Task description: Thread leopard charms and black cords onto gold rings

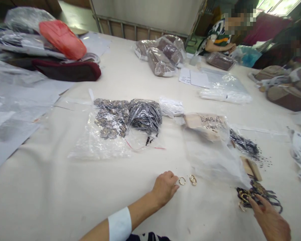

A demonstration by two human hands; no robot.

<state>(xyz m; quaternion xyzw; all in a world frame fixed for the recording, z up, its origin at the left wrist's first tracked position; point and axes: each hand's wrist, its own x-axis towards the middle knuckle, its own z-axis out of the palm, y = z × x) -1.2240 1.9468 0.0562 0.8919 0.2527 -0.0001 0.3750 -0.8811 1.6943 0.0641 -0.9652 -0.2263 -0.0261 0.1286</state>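
My left hand (pixel 165 188) rests on the white tabletop with its fingers curled. Its fingertips are beside a single gold ring (pixel 182 181); whether anything is inside them is hidden. Just to the right, a few more gold rings (pixel 193 180) lie overlapping. At the lower right, my right hand (pixel 271 216) has its thumb and fingertips closed on a tangled bunch of black and gold chain-like pieces (pixel 263 192). A gold ring (pixel 242 207) shows at the bunch's left edge. Exactly which piece the fingers pinch is unclear.
Plastic bags hold patterned metallic pieces (pixel 110 118) and black material (pixel 145 115). A marked brown packet (pixel 205 125) and scattered small black bits (pixel 248 145) lie right. Wrapped brown bags (pixel 163 57) and a red pouch (pixel 62 38) sit farther back. Another person (pixel 220 36) sits across the table.
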